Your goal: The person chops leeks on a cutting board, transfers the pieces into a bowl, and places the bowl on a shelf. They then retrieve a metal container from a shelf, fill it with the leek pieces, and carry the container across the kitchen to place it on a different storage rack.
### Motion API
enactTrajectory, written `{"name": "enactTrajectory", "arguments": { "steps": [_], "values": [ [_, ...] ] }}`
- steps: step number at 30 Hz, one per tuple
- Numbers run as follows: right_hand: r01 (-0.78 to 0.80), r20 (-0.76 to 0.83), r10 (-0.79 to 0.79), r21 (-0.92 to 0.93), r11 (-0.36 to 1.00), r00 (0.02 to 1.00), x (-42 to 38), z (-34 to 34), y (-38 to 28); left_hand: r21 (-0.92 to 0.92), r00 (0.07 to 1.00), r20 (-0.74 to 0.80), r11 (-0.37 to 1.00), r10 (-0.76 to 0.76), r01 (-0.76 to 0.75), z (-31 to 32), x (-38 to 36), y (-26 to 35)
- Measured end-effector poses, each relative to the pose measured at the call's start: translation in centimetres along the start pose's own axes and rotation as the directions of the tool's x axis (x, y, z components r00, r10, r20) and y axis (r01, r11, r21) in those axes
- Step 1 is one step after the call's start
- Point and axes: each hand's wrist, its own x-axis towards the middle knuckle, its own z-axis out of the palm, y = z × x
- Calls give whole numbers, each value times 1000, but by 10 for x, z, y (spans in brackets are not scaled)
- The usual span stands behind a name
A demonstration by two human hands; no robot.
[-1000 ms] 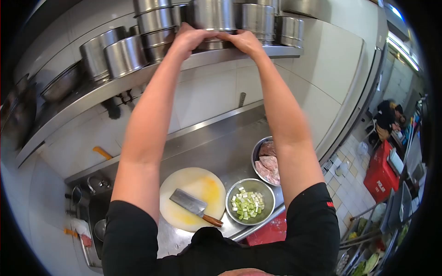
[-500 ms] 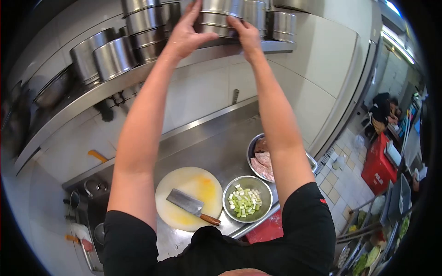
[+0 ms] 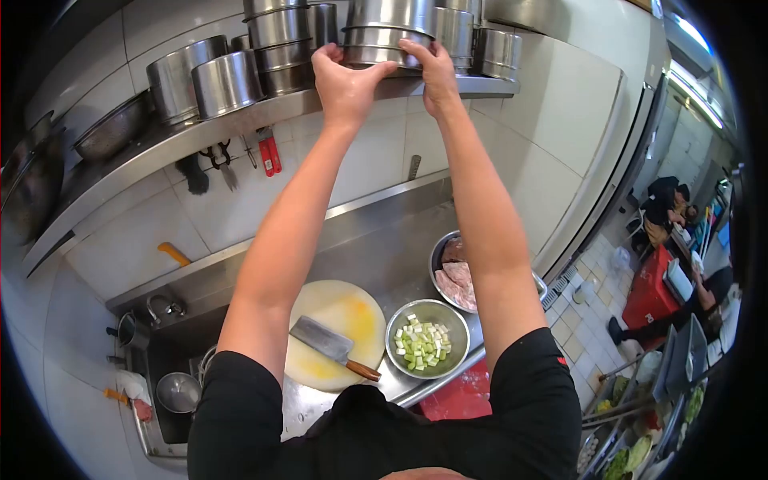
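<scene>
Both hands up at the shelf [image 3: 240, 128]: left hand [image 3: 346, 78] and right hand [image 3: 436, 72] clasped on opposite sides of the stacked steel bowl [image 3: 382, 46], fingers curled over its rim, thumbs below. Judged rigid, smooth, likely slippery and fairly light; best gripped at the rolled rim. More steel pots [image 3: 276, 40] just left of the left fingers; cleaver [image 3: 330, 344] and cutting board [image 3: 340, 332] far below.

Honestly there's not much I can read from up here. The red crate [image 3: 650, 294] far off on the right floor has some white lettering on its side, but it's too small and blurry to make out, and nothing else carries a legible label or number.
</scene>
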Motion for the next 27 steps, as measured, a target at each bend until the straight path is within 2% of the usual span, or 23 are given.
{"name": "enactTrajectory", "arguments": {
  "steps": [1, 2, 3, 4, 5, 7, 11, 12, 14, 17, 19, 20, 23, 24, 27],
  "values": [
    [24, -83, -30, -68, 997, 996, -6, 8, -2, -114, 992, 20, 985, -124, 126, 0, -2, -4],
    [-29, -36, 24, -140, 990, 999, -10, 8, -8, -319, 985, -29, 935, -170, 153, 0, 0, -8],
    [62, -38, -72, -226, 972, 997, 1, 8, 20, -514, 971, -58, 841, -231, 169, 1, 2, -13],
    [49, -58, -69, -300, 953, 996, -12, 16, 12, -532, 983, -80, 841, -167, 99, 1, 1, -21],
    [64, -80, -91, -290, 955, 993, -20, 22, 5, -551, 989, -107, 834, -103, 27, 2, 0, -27],
    [82, -112, -117, -279, 957, 987, -28, 29, 1, -573, 987, -97, 818, -131, 53, -6, -16, -14],
    [54, -109, -86, -269, 962, 990, -51, 42, -14, -403, 990, -78, 905, 118, -140, -20, -15, -11],
    [39, -124, -74, -268, 963, 990, -55, 45, -20, -442, 993, -41, 889, 113, -119, -24, -17, 12],
    [34, -157, -79, -271, 962, 984, -56, 46, -24, -414, 970, -13, 882, 242, -225, -33, -7, 28],
    [-38, -134, 46, 61, 997, 990, -48, 49, -30, -336, 929, 66, 885, 365, -324, -40, -1, 50],
    [-3, -126, 20, 129, 992, 992, -51, 60, -30, -244, 892, 133, 886, 433, -393, -41, -1, 51],
    [42, -139, -22, 146, 988, 990, -50, 65, -24, -294, 888, 157, 878, 433, -377, -39, -3, 52],
    [32, -77, -8, 320, 947, 997, -61, 66, -31, -189, 802, 256, 842, 539, -505, -39, -10, 71],
    [21, -70, 6, 382, 924, 998, -65, 65, -34, -206, 763, 277, 812, 583, -545, -37, -12, 75],
    [22, -49, 4, 506, 862, 999, -74, 58, -38, -117, 748, 221, 778, 626, -617, -32, -20, 89]
  ]
}}
